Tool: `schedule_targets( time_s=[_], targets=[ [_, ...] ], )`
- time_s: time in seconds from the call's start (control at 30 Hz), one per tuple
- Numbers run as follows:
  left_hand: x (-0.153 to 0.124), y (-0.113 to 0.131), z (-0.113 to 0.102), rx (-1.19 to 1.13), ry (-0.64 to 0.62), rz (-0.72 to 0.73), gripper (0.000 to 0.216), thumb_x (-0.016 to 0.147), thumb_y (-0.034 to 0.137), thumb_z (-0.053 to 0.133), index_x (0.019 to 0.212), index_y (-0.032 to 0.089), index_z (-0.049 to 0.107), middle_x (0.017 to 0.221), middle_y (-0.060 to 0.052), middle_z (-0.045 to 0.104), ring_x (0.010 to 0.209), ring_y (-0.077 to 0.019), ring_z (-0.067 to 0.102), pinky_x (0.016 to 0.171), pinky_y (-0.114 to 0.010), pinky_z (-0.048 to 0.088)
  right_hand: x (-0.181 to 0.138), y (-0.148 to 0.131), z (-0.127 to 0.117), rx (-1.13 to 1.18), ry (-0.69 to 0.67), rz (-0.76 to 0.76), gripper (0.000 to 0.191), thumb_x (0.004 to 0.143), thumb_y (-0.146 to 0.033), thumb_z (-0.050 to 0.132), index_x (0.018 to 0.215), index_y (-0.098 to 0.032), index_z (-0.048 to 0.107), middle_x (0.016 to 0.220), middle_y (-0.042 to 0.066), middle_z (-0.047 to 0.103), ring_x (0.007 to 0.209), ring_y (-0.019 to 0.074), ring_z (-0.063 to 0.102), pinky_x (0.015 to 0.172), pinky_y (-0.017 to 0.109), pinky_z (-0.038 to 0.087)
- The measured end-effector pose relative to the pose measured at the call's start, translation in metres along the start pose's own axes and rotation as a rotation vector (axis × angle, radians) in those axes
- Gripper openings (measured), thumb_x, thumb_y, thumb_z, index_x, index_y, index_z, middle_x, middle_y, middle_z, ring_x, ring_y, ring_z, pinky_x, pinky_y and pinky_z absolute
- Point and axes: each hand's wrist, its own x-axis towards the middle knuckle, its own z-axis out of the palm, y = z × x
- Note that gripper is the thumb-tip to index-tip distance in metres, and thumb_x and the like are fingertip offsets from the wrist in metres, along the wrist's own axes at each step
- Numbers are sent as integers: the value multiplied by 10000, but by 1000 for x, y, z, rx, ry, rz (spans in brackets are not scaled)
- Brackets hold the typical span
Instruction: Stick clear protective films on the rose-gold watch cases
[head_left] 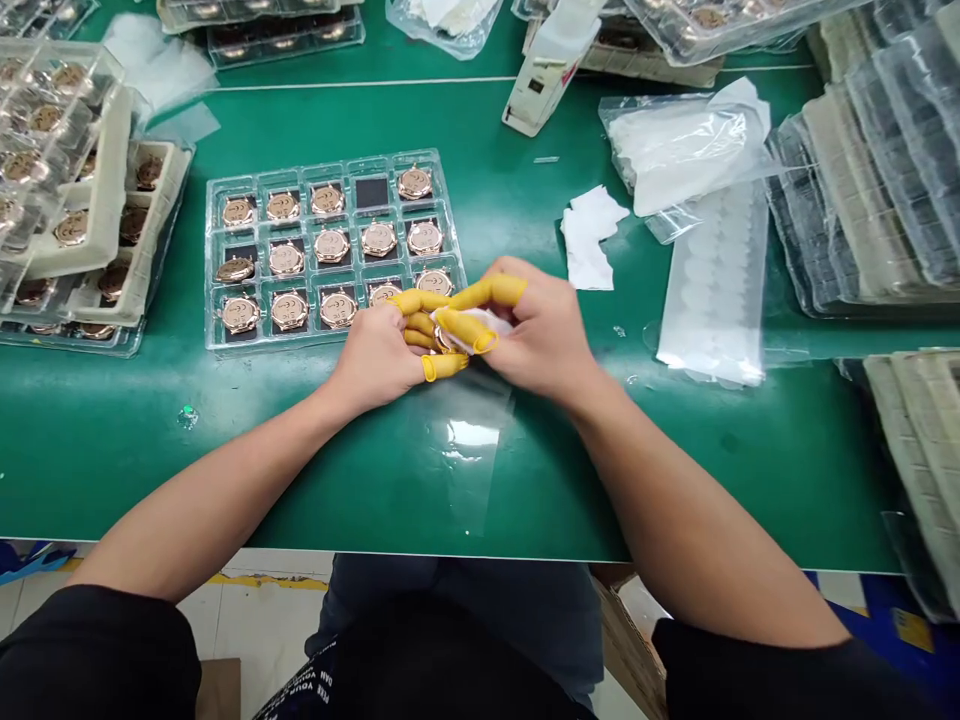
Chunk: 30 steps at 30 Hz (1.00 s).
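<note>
On our left, the clear tray [211, 255] holds rose-gold cases [286, 258], with one cell in its back row showing just a dark pad. Near its front right corner, our left hand [379, 345] curls narrowly around the watch case [441, 339], its fingers in yellow covers. The case sits above the table, between our two hands. We do best, we judge, to grip it by the rim, low over the table, and press lightly and evenly, with only covered fingertips or cloth on the polished metal. A curved strip of rim shows; fingers hide the rest, so we cannot tell which way its face points or how its long axis, through the lugs, runs. Just right of it, our right hand [544, 335] pinches a white cloth [495, 321] against or close beside the case; actual contact is hidden.
</note>
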Motion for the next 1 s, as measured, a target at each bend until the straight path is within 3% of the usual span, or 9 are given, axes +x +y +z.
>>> schedule_targets(
  time_s=[0.17,0.23,0.33,0.4,0.47,0.57,0.7,0.87,1.0],
  targets=[
    [0,0,0,22,-6,-1,604,564,155,930,1128,145,715,838,-5,778,722,-128,760,689,-213,639,1,5,4,12,-46,-64,231,922,-473,745,852,-254,765,777,33,609,698,184,555,652,362,448],
    [0,1,-1,27,6,14,625,565,173,940,1147,141,712,863,-13,787,738,-128,762,700,-216,644,2,12,-3,-100,50,-5,214,947,-455,720,895,-254,770,837,53,634,771,208,590,724,393,484],
    [-1,2,-1,43,67,73,635,599,201,928,1191,151,704,934,-24,803,813,-133,779,767,-226,664,1,23,-26,-304,142,107,241,935,-448,731,1082,-264,780,1084,107,683,1031,289,634,924,492,514],
    [-3,1,-1,81,89,126,604,631,214,913,1198,171,709,993,-29,811,896,-146,794,837,-241,673,-2,25,-42,-287,31,114,383,882,-458,783,1222,-284,755,1220,111,694,1138,322,629,999,537,512],
    [-5,-1,-1,128,92,186,566,669,233,899,1204,192,716,1050,-28,814,958,-155,800,892,-256,675,-4,20,-50,-176,-126,122,449,847,-452,812,1264,-297,746,1163,82,742,1098,308,661,994,524,536],
    [-8,-4,-2,200,75,266,528,716,261,885,1218,210,729,1093,-24,811,981,-163,803,919,-272,679,-4,8,-49,-61,-195,178,383,829,-416,828,1187,-288,785,975,47,778,968,272,701,931,467,569],
    [-10,-9,-3,294,32,369,499,743,279,890,1220,219,756,1072,-22,816,954,-172,808,940,-298,685,0,-3,-42,27,-173,203,324,823,-436,830,1110,-288,800,1000,51,792,941,263,708,909,447,574],
    [-12,-11,-3,446,-22,581,392,795,246,847,1181,212,786,1106,-30,830,867,-140,795,885,-269,689,1,-5,-45,-48,-278,97,125,861,-397,765,849,-275,744,884,31,773,825,234,661,800,408,511],
    [-11,-9,-3,447,-52,632,389,785,210,853,1169,216,789,1090,-25,835,839,-128,791,862,-248,683,-2,-3,-42,-127,-280,29,88,884,-319,684,839,-244,674,881,38,745,806,222,635,813,415,468]
  ],
)
